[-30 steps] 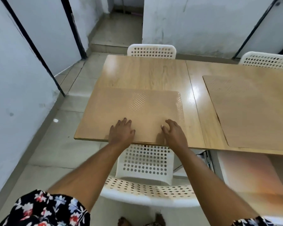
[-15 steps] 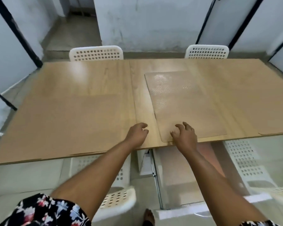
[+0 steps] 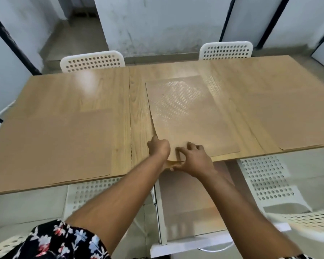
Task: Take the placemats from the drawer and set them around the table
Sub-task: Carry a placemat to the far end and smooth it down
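Observation:
Tan placemats lie on the wooden table (image 3: pixel 138 94). One placemat (image 3: pixel 54 143) lies flat at the near left, another placemat (image 3: pixel 292 116) at the near right. In the middle a placemat (image 3: pixel 187 113) lies lengthwise, and its near left corner curls up off the table. My left hand (image 3: pixel 159 148) pinches that raised corner. My right hand (image 3: pixel 195 157) presses its fingertips on the mat's near edge beside it. An open drawer (image 3: pixel 185 206) shows under the table's front edge.
Two white perforated chairs (image 3: pixel 93 61) (image 3: pixel 225 50) stand at the far side. Two more white chairs (image 3: pixel 94 191) (image 3: pixel 269 184) sit at the near side, left and right of the drawer. Walls close in behind and at left.
I turned from the left placemat to the middle one. My left hand moved onto its near left corner and lifted it; my right hand stayed at its near edge.

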